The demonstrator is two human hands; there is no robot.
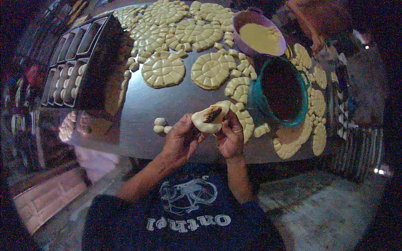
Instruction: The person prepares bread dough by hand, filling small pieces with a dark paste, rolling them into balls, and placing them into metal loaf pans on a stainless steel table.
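Note:
My left hand (182, 138) and my right hand (229, 136) hold a flattened piece of pale dough (200, 122) between them, fingers closed on its two sides, with a strip of dark filling along its middle. Behind it lie segmented rounds of dough (210, 71) and smaller cut pieces (237, 90) on the metal table (146, 108). A few small dough balls (160, 122) sit left of my left hand. To the right stands a teal tub (279, 90) with dark contents.
Black metal pans (77, 37), some holding dough balls, stand at the left. A purple basin (259, 33) of pale yellow mixture sits at the back. Another person's hand (317, 42) is at the back right. More dough (319, 104) lies along the right side.

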